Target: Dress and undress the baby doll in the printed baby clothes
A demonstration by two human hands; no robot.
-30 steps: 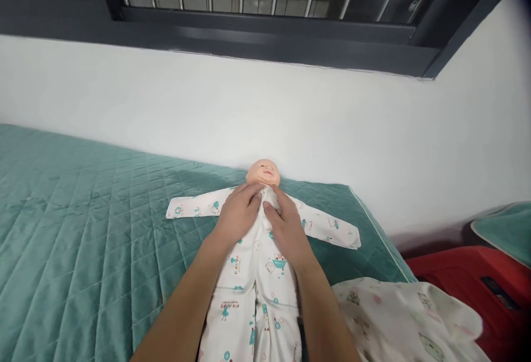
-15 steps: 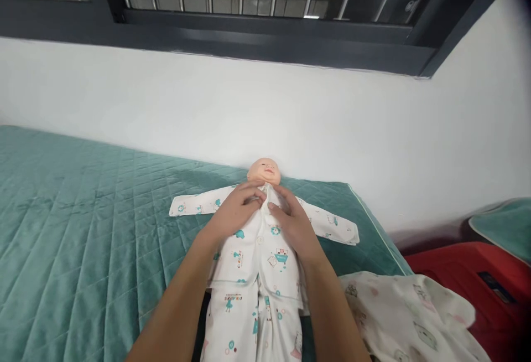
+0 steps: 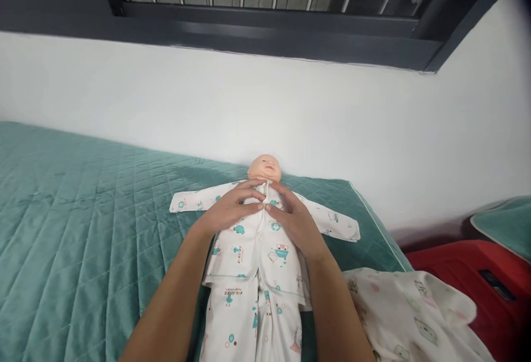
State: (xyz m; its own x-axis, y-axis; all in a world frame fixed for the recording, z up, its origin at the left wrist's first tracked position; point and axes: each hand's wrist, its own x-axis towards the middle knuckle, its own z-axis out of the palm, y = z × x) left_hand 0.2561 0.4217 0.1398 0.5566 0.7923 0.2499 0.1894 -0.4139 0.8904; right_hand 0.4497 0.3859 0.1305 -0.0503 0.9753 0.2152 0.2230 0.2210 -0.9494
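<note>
A baby doll (image 3: 264, 167) lies on its back with its head towards the wall, dressed in a white printed baby shirt (image 3: 244, 259) and matching pants (image 3: 232, 323). Both sleeves stretch out sideways. My left hand (image 3: 232, 207) has its thumb and fingers closed on one front edge of the shirt, at the upper chest. Opposite it, my right hand (image 3: 292, 215) pinches the other front edge, the two thumbs almost meeting. Below them a button (image 3: 260, 236) shows on the shirt's front. The fastening right between my fingertips is too small to make out.
The doll rests on a green quilted cover (image 3: 103, 229) that reaches the white wall (image 3: 186, 102). At the right lies a crumpled white printed cloth (image 3: 415, 306), beside a red plastic object (image 3: 456, 257). A dark window frame (image 3: 249, 30) with metal bars is above.
My thumbs have come closer together at the shirt's front opening, and its edges now meet there. The right thumb has moved slightly left. The doll stays in place.
</note>
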